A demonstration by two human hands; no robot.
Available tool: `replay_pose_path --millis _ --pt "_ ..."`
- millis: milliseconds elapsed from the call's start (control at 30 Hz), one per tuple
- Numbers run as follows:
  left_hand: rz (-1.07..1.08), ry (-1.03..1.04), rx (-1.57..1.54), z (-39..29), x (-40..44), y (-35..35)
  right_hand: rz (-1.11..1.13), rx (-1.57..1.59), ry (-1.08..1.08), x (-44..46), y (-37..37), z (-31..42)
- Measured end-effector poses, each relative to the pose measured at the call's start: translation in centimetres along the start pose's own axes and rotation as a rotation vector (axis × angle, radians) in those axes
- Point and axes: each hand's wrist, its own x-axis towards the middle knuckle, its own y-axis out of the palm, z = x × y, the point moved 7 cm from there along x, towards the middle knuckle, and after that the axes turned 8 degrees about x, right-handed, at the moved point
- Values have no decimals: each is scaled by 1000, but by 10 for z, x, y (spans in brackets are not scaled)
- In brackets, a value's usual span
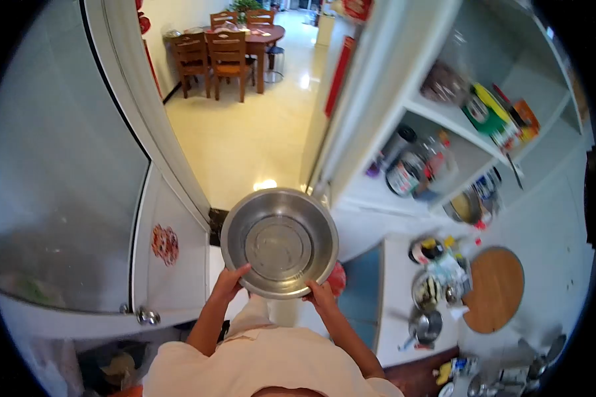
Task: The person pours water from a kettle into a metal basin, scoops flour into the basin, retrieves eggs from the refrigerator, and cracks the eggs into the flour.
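Note:
A wide, round stainless steel basin is held out in front of my body, its open side facing up toward me. No contents show inside; its bottom has ring marks and a dull sheen. My left hand grips the near-left rim, with the thumb over the edge. On the near-right rim my right hand is closed in the same way. The fingers under the basin are hidden on both sides. Part of a red object shows behind the basin, beside my right hand.
A doorway ahead leads to a dining table with wooden chairs. To the left stands a glazed door with a knob. On the right are shelves with bottles, a counter with a small pot, and a round wooden board.

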Motion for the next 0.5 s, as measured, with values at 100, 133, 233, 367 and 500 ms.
replay_pose_path --millis 100,133,233,367,500 --pt "-77 -129 53 -23 65 -62 64 2 35 75 63 19" --pt "-121 -175 75 -32 82 -72 76 -14 54 104 74 23" --pt "-231 -126 31 -92 129 -88 92 -61 82 179 116 44" --pt "-249 -103 -56 -155 213 -115 196 -93 167 243 178 105" --pt "-276 -65 -102 -214 301 -127 76 -369 -325 310 203 207"
